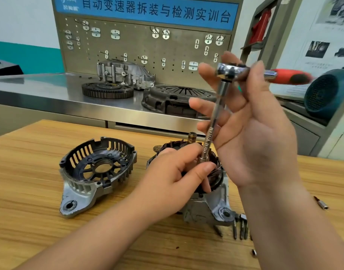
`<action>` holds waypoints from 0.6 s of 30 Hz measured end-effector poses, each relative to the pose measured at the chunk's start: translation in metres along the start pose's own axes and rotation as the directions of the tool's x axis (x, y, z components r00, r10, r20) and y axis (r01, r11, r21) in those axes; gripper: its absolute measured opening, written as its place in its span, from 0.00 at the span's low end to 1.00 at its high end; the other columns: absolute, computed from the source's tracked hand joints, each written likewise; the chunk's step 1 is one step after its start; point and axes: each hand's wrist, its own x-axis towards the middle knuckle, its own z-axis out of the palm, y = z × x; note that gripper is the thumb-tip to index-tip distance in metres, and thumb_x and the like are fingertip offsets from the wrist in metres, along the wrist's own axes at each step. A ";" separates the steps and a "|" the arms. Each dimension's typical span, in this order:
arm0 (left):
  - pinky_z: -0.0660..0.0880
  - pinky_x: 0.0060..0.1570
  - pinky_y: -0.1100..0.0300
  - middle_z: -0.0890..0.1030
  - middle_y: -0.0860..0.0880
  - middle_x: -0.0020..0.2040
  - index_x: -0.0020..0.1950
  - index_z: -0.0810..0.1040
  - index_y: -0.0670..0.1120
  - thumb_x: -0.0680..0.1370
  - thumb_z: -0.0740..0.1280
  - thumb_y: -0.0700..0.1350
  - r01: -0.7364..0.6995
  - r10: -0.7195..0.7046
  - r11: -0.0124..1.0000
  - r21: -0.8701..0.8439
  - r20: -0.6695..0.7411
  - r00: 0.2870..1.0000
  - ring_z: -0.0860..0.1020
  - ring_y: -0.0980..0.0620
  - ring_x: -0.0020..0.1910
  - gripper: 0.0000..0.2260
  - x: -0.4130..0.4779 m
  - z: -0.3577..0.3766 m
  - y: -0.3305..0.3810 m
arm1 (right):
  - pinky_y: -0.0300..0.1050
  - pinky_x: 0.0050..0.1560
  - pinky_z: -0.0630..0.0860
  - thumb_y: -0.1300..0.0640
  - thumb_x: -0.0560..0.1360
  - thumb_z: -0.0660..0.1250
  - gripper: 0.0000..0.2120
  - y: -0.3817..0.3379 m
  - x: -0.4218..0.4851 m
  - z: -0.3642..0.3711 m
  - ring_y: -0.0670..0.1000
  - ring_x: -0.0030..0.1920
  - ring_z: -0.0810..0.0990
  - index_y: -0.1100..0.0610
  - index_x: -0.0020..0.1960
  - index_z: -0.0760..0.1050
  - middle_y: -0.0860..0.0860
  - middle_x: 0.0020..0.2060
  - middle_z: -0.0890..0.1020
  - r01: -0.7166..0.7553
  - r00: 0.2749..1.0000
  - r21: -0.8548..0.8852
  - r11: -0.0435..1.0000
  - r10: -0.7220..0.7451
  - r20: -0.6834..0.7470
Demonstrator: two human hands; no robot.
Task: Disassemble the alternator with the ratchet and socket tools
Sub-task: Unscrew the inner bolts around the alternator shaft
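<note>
The alternator body [205, 209] with copper windings and a brass-tipped shaft stands on the wooden table [31, 191]. Its removed rear cover [97, 172] lies to the left, open side up. A ratchet [231, 72] with a red handle and a long extension bar [214, 123] is held upright above the alternator. My right hand [259, 121] holds the ratchet head and bar with curled fingers. My left hand [179, 176] pinches the bar's lower end over the windings.
Several long bolts [240, 228] lie beside the alternator at the front right, and a small bit [322, 203] further right. Behind the table, a steel bench carries a flywheel [107, 90], a clutch cover [175, 100] and a housing casting. A blue fan [327, 94] stands at the right.
</note>
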 end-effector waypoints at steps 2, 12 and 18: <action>0.74 0.50 0.49 0.83 0.56 0.36 0.49 0.76 0.41 0.74 0.58 0.59 0.029 -0.029 0.999 -0.030 -0.010 1.000 0.80 0.49 0.37 0.21 -0.001 0.001 0.001 | 0.41 0.35 0.77 0.52 0.77 0.60 0.11 0.000 -0.001 0.002 0.52 0.41 0.84 0.50 0.58 0.76 0.51 0.52 0.83 0.135 0.990 -0.141 0.981 -0.139 -0.019; 0.69 0.51 0.58 0.83 0.60 0.40 0.48 0.77 0.44 0.77 0.55 0.57 -0.010 -0.007 0.993 0.115 0.144 0.990 0.79 0.53 0.44 0.19 0.004 -0.013 0.001 | 0.41 0.36 0.79 0.49 0.80 0.54 0.15 -0.004 0.001 -0.005 0.52 0.38 0.84 0.52 0.62 0.72 0.50 0.57 0.83 -0.014 0.999 0.032 0.999 0.013 0.037; 0.74 0.49 0.49 0.83 0.58 0.38 0.50 0.76 0.40 0.75 0.57 0.57 0.003 -0.007 0.998 0.063 0.059 0.998 0.80 0.50 0.40 0.21 0.001 -0.005 0.000 | 0.43 0.36 0.79 0.51 0.79 0.58 0.12 -0.001 -0.001 -0.001 0.52 0.40 0.84 0.48 0.59 0.75 0.54 0.56 0.82 0.118 0.993 -0.146 0.982 -0.120 0.001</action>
